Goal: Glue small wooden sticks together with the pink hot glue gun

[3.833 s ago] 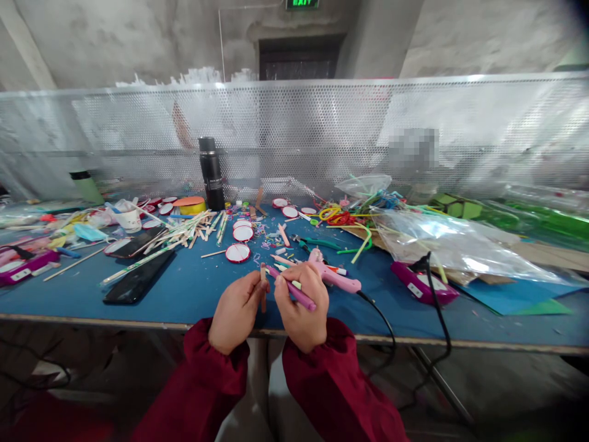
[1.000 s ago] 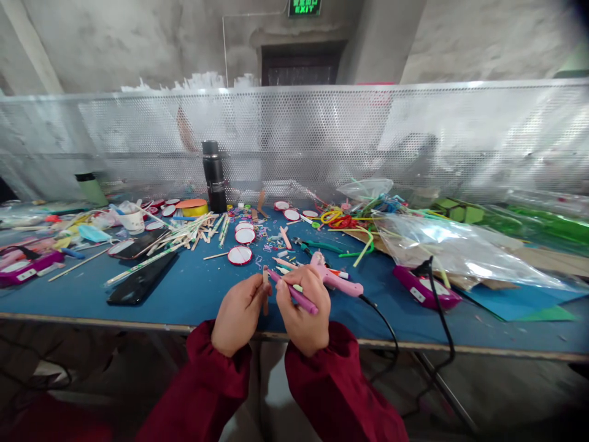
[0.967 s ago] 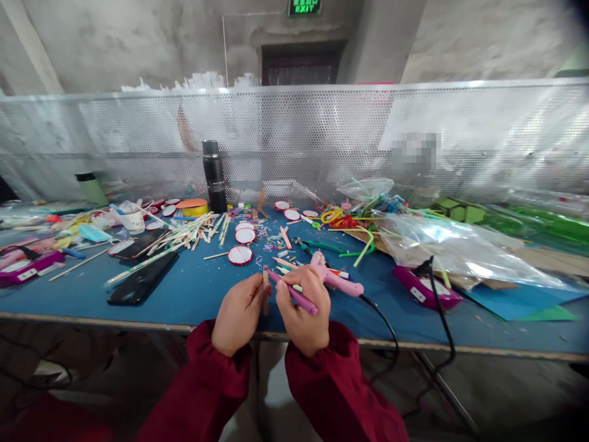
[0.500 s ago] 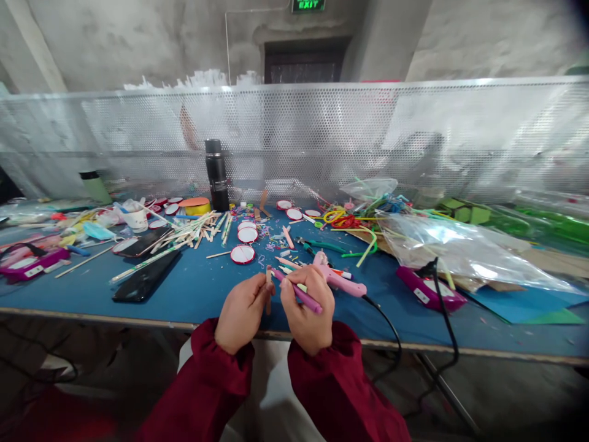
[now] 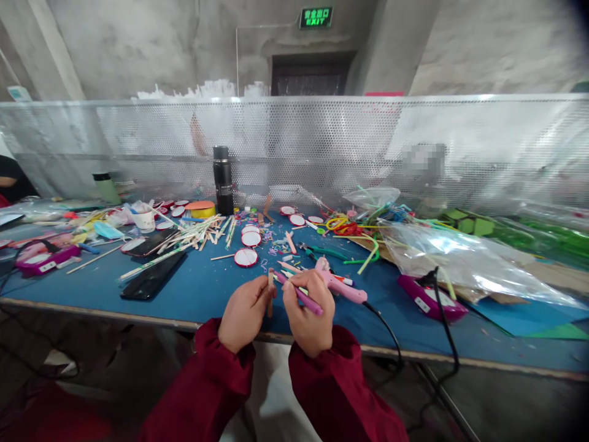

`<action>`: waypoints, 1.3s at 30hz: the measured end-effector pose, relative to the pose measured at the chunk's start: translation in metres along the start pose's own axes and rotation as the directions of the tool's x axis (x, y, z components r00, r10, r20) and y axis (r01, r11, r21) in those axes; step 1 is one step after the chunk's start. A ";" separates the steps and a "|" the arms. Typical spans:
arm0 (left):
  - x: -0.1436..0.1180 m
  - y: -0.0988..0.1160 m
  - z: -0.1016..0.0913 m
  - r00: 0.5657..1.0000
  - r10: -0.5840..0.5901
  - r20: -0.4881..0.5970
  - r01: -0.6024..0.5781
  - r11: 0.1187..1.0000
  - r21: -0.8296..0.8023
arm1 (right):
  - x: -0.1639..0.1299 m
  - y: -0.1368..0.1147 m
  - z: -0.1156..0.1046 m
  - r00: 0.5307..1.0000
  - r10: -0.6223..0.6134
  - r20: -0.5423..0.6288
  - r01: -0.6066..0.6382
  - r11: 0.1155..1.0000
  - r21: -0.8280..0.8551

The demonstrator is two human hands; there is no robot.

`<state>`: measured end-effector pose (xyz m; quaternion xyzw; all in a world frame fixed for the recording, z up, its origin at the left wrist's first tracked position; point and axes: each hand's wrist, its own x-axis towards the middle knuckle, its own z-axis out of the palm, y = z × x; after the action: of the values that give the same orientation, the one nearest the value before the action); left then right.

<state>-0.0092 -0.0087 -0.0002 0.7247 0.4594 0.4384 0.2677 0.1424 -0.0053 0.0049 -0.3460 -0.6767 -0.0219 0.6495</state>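
Near the table's front edge, my left hand (image 5: 243, 314) is closed on a thin wooden craft stick (image 5: 270, 293), which stands roughly upright between thumb and fingers. My right hand (image 5: 310, 313) grips a purple marker pen (image 5: 307, 301) like a pencil, its tip end pointing left at the stick. Whether the tip touches the wood I cannot tell. Just beyond my right hand lies a pink glue gun (image 5: 343, 287) with a black cord. Several more pens (image 5: 289, 267) lie partly hidden behind that hand.
A black bottle (image 5: 223, 181) stands at the back. Leftward lie loose sticks (image 5: 207, 230), a black phone (image 5: 154, 276) and a paper cup (image 5: 144, 220). Round white discs with red rims (image 5: 246, 257) and green-handled pliers (image 5: 322, 252) lie ahead. Rightward are a purple device (image 5: 432, 299) and plastic bags (image 5: 478, 258).
The camera view has tilted up slightly and shifted left, so the scene sits lower and further right. Both hands keep their holds; the pen tip end sits slightly lower against the stick.
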 end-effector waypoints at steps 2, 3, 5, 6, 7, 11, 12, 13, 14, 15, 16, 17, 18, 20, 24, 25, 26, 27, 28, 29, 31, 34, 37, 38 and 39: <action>0.000 0.000 0.000 1.000 0.003 0.007 -0.003 1.000 -0.002 | 0.000 0.000 0.000 1.000 0.000 -0.002 0.000 1.000 0.001; 0.000 -0.001 0.000 1.000 0.006 0.006 -0.006 1.000 -0.004 | 0.000 0.000 0.000 1.000 -0.001 -0.002 0.001 1.000 0.000; 0.000 -0.001 0.000 1.000 0.008 0.005 -0.008 1.000 -0.012 | 0.000 0.000 0.000 1.000 -0.001 -0.004 0.001 1.000 -0.006; 0.000 0.000 0.000 1.000 0.008 0.006 -0.007 1.000 -0.019 | 0.000 0.000 0.000 1.000 0.000 -0.006 0.000 1.000 -0.009; 0.000 0.000 -0.001 1.000 0.005 0.011 -0.005 1.000 -0.027 | 0.000 0.000 0.000 1.000 0.001 -0.011 -0.001 1.000 -0.007; -0.001 0.002 -0.001 1.000 -0.002 0.012 0.002 1.000 -0.030 | -0.002 0.001 0.001 0.999 -0.001 -0.037 0.002 1.000 0.029; -0.001 0.003 -0.001 1.000 -0.002 0.009 0.003 1.000 -0.028 | -0.002 0.001 0.001 0.999 -0.002 -0.041 0.004 0.999 0.036; -0.001 0.003 -0.001 1.000 -0.004 0.007 0.004 1.000 -0.027 | -0.002 0.001 0.001 0.999 -0.003 -0.042 0.005 0.999 0.041; -0.001 0.003 -0.002 1.000 -0.005 0.008 0.006 1.000 -0.027 | -0.002 0.001 0.001 0.999 -0.005 -0.039 0.006 0.999 0.044; -0.002 0.003 -0.002 1.000 -0.005 0.010 0.006 1.000 -0.027 | -0.002 0.001 0.001 0.999 -0.006 -0.035 0.008 0.999 0.046; -0.002 0.003 -0.002 1.000 -0.003 0.013 0.004 1.000 -0.026 | -0.002 0.001 0.001 1.000 -0.008 -0.029 0.009 0.999 0.047; -0.002 0.003 -0.002 1.000 -0.001 0.015 0.001 1.000 -0.023 | -0.002 0.001 0.001 1.000 -0.009 -0.023 0.010 0.999 0.045; -0.002 0.002 -0.002 1.000 0.002 0.015 -0.001 1.000 -0.020 | -0.001 0.000 0.001 1.000 -0.010 -0.019 0.010 0.999 0.039; -0.001 0.001 -0.002 1.000 0.001 0.014 -0.001 1.000 -0.011 | -0.001 0.001 0.001 1.000 -0.004 -0.028 0.005 1.000 0.022; 0.000 -0.001 -0.001 1.000 -0.007 0.020 0.007 1.000 -0.010 | -0.002 0.002 0.001 0.999 0.011 -0.047 -0.010 0.999 0.032; 0.000 -0.001 -0.001 1.000 -0.004 0.023 0.004 1.000 -0.016 | -0.002 0.002 0.000 0.999 0.008 -0.039 -0.006 0.999 0.037; 0.000 -0.001 -0.001 1.000 0.000 0.023 0.001 1.000 -0.022 | -0.002 0.002 0.000 1.000 0.003 -0.029 -0.002 0.999 0.036; 0.000 -0.001 0.000 1.000 0.002 0.025 -0.001 1.000 -0.027 | -0.002 0.002 0.000 1.000 -0.001 -0.019 0.002 1.000 0.029; 0.000 -0.001 0.000 1.000 0.002 0.026 -0.002 1.000 -0.029 | -0.002 0.002 0.000 1.000 -0.003 -0.015 0.003 1.000 0.017; 0.000 -0.002 0.000 1.000 0.000 0.026 0.001 1.000 -0.027 | -0.002 0.002 0.000 1.000 -0.003 -0.017 0.003 1.000 0.007; 0.000 -0.002 0.000 1.000 -0.008 0.022 0.008 1.000 -0.020 | -0.001 0.001 0.000 1.000 0.001 -0.029 -0.001 1.000 0.004; -0.001 -0.003 0.001 1.000 -0.013 0.019 0.014 1.000 -0.016 | -0.001 0.001 0.000 0.999 -0.002 -0.036 0.003 0.999 0.033; -0.001 -0.002 0.000 1.000 -0.011 0.028 0.012 1.000 -0.014 | -0.001 0.000 0.000 1.000 -0.005 -0.015 0.006 0.999 0.036; -0.001 -0.002 0.000 0.999 -0.011 0.030 0.012 1.000 -0.010 | -0.001 0.000 0.000 1.000 -0.003 -0.010 0.003 1.000 0.026; -0.001 -0.002 0.000 0.999 -0.013 0.030 0.013 1.000 -0.005 | -0.001 0.000 0.000 1.000 0.001 -0.011 0.000 1.000 0.016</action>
<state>-0.0102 -0.0082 -0.0020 0.7275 0.4587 0.4270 0.2794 0.1424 -0.0054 0.0042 -0.3408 -0.6731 -0.0183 0.6561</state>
